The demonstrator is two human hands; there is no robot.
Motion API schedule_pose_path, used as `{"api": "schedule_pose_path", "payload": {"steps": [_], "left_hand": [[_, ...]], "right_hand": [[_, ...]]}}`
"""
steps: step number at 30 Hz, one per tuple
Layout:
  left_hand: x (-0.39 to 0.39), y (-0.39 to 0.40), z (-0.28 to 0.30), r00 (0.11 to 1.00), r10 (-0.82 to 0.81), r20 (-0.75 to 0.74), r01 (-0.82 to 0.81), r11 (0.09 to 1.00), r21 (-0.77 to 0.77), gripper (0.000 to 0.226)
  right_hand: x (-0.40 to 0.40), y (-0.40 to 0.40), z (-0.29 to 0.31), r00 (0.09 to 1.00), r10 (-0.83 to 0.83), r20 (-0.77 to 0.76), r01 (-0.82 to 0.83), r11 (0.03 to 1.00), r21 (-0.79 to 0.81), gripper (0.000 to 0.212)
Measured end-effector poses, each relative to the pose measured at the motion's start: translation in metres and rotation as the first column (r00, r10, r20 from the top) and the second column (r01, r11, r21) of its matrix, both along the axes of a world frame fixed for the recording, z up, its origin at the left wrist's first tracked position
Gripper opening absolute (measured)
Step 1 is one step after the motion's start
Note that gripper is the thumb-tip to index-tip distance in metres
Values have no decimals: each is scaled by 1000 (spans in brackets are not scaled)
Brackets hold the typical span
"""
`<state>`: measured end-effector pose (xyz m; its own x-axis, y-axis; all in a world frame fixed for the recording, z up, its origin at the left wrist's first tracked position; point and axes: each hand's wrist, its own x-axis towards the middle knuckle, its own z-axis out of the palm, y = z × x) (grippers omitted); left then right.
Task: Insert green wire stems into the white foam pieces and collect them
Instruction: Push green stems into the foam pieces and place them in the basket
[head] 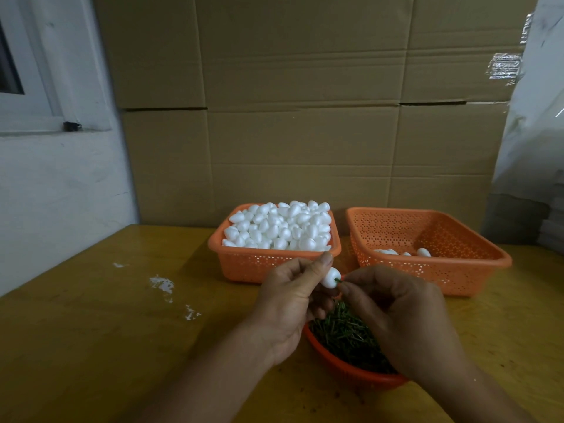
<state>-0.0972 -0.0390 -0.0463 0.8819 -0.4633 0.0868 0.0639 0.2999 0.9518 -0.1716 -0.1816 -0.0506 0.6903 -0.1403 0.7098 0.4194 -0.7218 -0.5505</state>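
My left hand [291,296] pinches a white foam piece [331,277] between thumb and fingers, just in front of the left basket. My right hand [396,312] pinches a green wire stem [338,281] whose tip meets the foam piece. Below both hands an orange bowl [345,369] holds a heap of green wire stems [345,331]. The left orange basket [244,265] is piled with white foam pieces [279,225]. The right orange basket [433,279] holds a few foam pieces [422,252] at its bottom.
The baskets stand on a yellow wooden table [122,331] with white foam crumbs [161,283] at the left. Large cardboard boxes [305,117] rise behind the baskets. A white wall and window frame are at the left, plastic-wrapped goods [534,132] at the right.
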Motion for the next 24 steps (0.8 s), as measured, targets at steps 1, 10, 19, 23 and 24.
{"api": "schedule_pose_path", "payload": {"steps": [1, 10, 19, 23, 24], "left_hand": [[0, 0, 0, 1000, 4, 8, -4, 1000, 0, 31], [0, -1, -3, 993, 34, 114, -37, 999, 25, 33], [1, 0, -3, 983, -5, 183, 13, 999, -41, 32], [1, 1, -4, 977, -52, 208, 64, 996, -54, 29], [1, 0, -5, 971, -51, 233, 63, 997, -43, 28]], "right_hand": [[0, 0, -1, 1000, -9, -10, 9, 1000, 7, 10], [-1, 3, -2, 998, -59, -32, 59, 998, -9, 6], [-1, 4, 0, 998, -68, 5, 67, 996, 50, 9], [0, 3, -1, 999, -47, -27, 48, 998, 45, 16], [0, 3, -1, 999, -41, -32, 43, 998, 45, 17]]}}
